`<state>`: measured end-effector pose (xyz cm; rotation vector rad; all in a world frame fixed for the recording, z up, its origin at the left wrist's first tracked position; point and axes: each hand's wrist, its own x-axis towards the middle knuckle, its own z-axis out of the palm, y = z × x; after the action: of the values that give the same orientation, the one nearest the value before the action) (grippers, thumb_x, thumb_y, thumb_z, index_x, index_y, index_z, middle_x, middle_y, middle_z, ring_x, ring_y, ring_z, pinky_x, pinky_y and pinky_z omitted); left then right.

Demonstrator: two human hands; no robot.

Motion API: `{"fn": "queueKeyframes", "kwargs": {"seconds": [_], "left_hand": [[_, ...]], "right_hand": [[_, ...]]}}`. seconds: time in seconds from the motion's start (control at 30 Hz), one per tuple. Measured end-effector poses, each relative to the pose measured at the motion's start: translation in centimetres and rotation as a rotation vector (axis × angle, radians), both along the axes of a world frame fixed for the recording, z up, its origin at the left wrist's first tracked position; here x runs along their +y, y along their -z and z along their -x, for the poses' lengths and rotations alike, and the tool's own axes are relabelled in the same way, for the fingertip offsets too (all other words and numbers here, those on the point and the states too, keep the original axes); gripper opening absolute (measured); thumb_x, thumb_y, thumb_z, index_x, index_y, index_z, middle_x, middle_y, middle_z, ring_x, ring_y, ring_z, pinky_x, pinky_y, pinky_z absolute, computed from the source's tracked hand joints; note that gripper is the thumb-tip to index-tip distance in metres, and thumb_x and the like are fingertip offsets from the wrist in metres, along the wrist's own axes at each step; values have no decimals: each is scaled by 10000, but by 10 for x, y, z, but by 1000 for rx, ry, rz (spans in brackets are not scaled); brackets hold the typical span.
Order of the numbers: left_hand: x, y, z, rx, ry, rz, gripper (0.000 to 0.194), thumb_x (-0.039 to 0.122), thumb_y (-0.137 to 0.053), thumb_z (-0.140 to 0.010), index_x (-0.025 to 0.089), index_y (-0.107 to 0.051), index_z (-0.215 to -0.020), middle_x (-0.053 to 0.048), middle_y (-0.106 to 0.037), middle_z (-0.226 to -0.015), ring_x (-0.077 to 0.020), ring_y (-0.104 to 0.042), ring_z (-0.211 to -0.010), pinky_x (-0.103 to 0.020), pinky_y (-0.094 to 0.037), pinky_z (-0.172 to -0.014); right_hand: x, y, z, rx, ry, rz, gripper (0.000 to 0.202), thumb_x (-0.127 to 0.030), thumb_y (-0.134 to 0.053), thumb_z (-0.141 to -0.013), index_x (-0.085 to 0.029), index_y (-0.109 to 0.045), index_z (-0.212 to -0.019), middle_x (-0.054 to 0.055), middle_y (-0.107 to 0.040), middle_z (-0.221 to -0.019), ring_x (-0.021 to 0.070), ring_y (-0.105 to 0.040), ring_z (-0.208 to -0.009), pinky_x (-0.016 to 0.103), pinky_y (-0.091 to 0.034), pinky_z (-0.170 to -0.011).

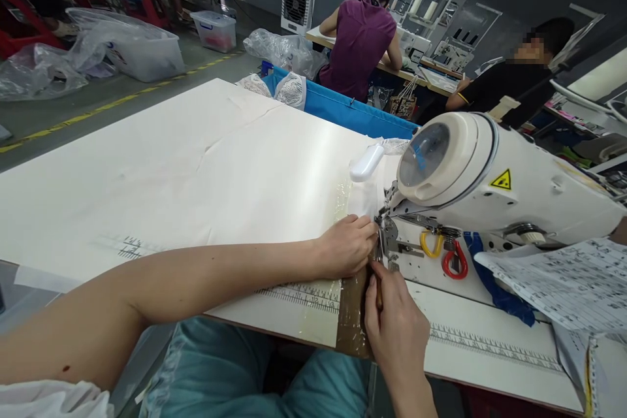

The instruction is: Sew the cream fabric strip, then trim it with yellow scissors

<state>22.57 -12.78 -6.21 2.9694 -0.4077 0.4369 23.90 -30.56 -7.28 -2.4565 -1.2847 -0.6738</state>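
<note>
Head view: beside the sewing machine, a slim brown object is pinched by the right hand; what the curled left hand grips cannot be told.

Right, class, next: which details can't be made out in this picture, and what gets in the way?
Head view:
- What lies beneath the left hand: hidden by the hand itself.
- What the right hand may grip: mostly covered by its fingers.
- The writing on the printed sheet: too small and blurred.
- The teal trousers' lower part: cut off by the bottom edge.
</note>
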Motion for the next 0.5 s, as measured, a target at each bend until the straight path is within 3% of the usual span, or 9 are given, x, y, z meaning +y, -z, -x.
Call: {"fn": "queueKeyframes", "kwargs": {"seconds": [0.23,0.5], "left_hand": [[6,1,-6,30,-24,34,304,224,-472,-917,60,-639,-1110,-151,-614,-1194,-259,-538,-1091,-375,-441,-895],[19,0,-10,38,-25,84,315,183,-475,-896,95,-638,-1151,-112,-620,-1251,-249,-540,-1139,-392,-443,-948]], "right_hand": [[13,1,6,-114,131,88,309,-156,-414,-951,-160,-630,-1171,37,-741,-884,161,-654,-552,294,-362,-430],[16,-2,6,-105,164,108,337,-152,-405,-951,-142,-631,-1201,59,-757,-887,151,-651,-520,282,-362,-408]]}}
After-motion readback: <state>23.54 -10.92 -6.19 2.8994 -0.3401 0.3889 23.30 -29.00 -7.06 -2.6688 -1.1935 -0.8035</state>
